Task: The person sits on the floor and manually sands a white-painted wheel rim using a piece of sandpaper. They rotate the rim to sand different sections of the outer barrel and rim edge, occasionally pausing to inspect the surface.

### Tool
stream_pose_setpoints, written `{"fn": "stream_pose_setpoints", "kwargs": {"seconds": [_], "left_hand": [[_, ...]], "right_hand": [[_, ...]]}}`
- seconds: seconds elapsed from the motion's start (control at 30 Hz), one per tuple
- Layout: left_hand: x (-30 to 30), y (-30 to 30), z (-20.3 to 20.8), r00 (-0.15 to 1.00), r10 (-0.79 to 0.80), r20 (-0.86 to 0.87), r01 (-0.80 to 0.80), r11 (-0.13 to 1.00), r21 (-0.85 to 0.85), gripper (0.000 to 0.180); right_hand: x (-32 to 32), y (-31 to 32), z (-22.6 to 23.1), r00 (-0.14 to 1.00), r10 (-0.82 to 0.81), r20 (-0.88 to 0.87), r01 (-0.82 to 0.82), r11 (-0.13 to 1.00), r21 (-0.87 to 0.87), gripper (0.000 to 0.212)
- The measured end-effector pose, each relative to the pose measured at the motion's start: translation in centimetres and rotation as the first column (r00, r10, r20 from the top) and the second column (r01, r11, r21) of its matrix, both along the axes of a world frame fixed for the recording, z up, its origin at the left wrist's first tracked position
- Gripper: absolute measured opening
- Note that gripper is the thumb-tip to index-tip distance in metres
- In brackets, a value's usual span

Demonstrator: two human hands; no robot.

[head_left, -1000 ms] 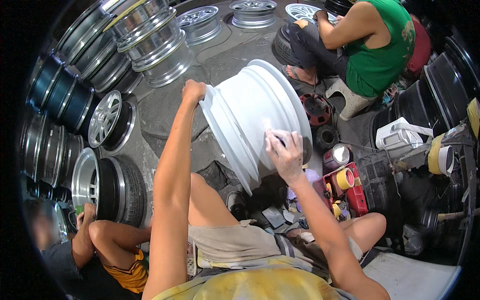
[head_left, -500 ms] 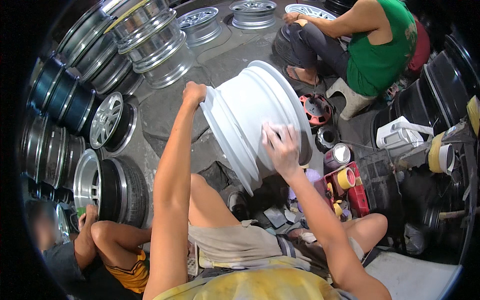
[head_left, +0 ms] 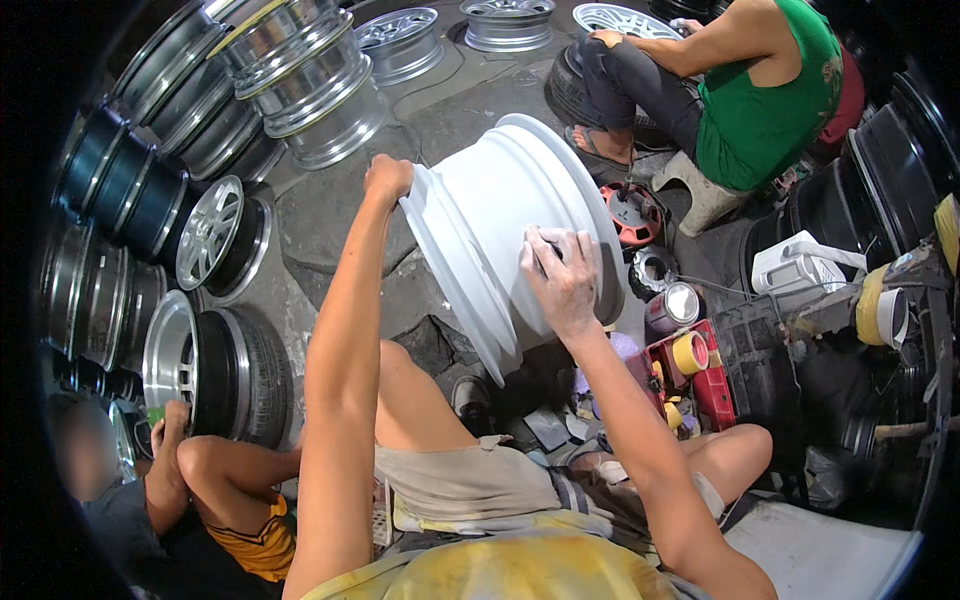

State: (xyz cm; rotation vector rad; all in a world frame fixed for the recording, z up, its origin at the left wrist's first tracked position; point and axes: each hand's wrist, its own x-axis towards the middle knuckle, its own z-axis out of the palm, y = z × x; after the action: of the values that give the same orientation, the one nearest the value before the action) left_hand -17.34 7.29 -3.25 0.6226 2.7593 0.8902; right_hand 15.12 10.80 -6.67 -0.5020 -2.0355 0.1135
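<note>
A white-coated wheel rim (head_left: 480,225) stands tilted before me, its barrel facing up. My left hand (head_left: 388,178) is closed over its upper left edge, fingertips hidden behind the lip. My right hand (head_left: 562,280), dusted with white powder, presses bent fingers against the barrel near its right flange. Something small and dark shows between those fingers; its kind cannot be made out.
Stacked rims (head_left: 310,90) stand at the far left. On the right are a red crate (head_left: 712,385) with tape, a paint can (head_left: 675,305) and a red cable reel (head_left: 632,213). One person in green (head_left: 755,110) sits far right; another person's hand (head_left: 172,425) works at a wheel on the left.
My right hand, blurred before, is now sharp and slightly higher and left on the barrel. The left hand keeps its hold. The person in green has leaned and moved an arm.
</note>
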Motion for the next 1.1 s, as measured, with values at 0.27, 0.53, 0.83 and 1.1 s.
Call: {"fn": "stream_pose_setpoints", "kwargs": {"seconds": [0.27, 0.53, 0.83, 1.1], "left_hand": [[-0.9, -0.1, -0.3, 0.999, -0.035, 0.013, 0.036, 0.999, -0.037, 0.049], [-0.3, -0.5, -0.7, 1.0, 0.001, 0.016, -0.001, 1.0, -0.023, 0.051], [-0.9, 0.9, -0.7, 0.991, -0.007, 0.131, 0.007, 1.0, -0.003, 0.05], [-2.8, 0.3, -2.2, 0.997, -0.033, 0.07, 0.038, 0.997, -0.068, 0.053]], "right_hand": [[0.2, -0.8, -0.8, 1.0, -0.005, 0.011, 0.005, 1.0, 0.016, 0.029], [1.4, -1.3, -2.2, 1.0, -0.007, 0.013, 0.006, 0.998, 0.058, 0.024], [2.4, -0.7, -2.5, 0.999, -0.042, 0.008, 0.042, 0.999, 0.015, 0.026], [3.6, -2.0, -2.2, 1.0, -0.007, 0.014, 0.007, 1.0, 0.003, 0.027]]}}
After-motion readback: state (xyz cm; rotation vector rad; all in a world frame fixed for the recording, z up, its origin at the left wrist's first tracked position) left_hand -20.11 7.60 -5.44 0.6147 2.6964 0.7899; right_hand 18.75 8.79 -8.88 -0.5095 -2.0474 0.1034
